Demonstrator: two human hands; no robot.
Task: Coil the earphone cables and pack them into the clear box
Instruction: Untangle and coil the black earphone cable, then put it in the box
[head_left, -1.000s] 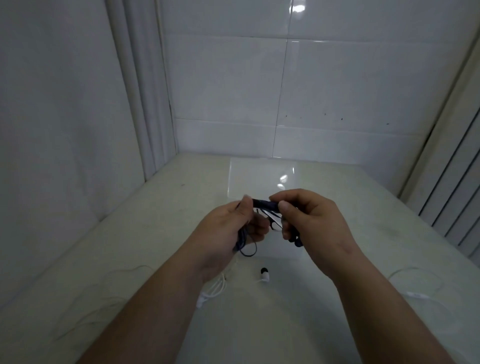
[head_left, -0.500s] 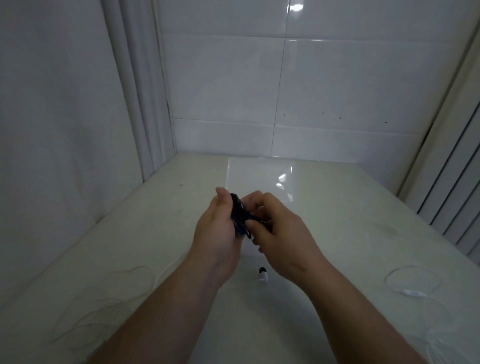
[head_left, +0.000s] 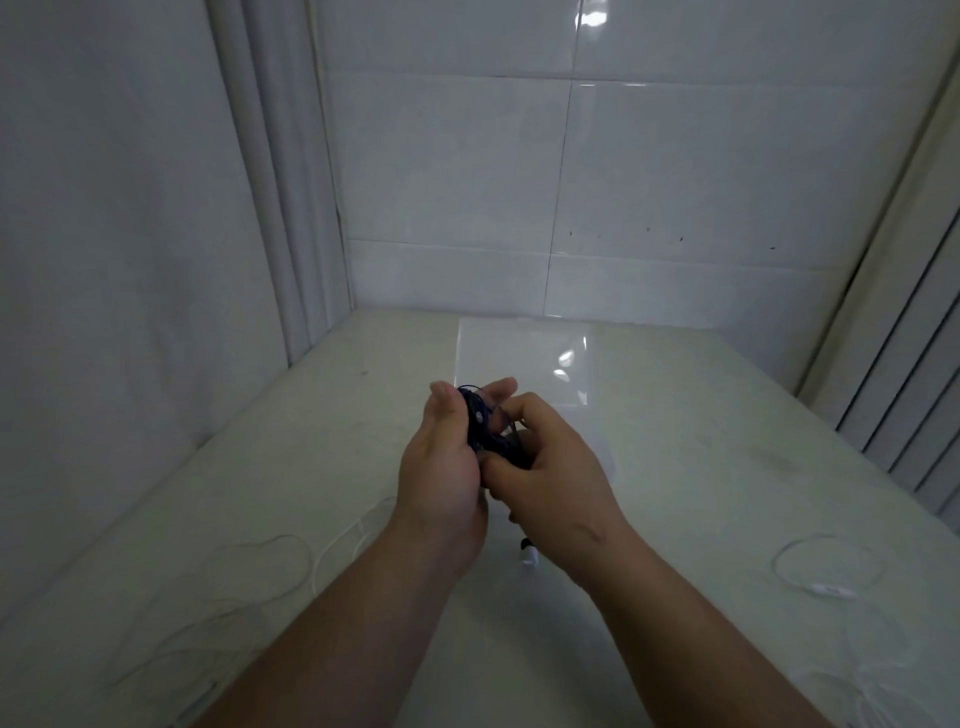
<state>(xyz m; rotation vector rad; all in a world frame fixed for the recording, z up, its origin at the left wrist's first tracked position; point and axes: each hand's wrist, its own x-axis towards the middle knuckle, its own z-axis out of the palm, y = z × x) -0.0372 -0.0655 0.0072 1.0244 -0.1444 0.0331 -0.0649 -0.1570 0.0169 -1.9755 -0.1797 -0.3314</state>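
Pale stone counter (head_left: 701, 467): we see the clear box (head_left: 519, 353) lying close ahead, ready for packing. The left hand (head_left: 447, 467) and right hand (head_left: 550, 467) meet, both clamped on the dark blue earphone cable (head_left: 478, 421) so its coil cannot spring loose.

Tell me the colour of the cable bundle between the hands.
Dark navy, almost black: cable bundle, head view.
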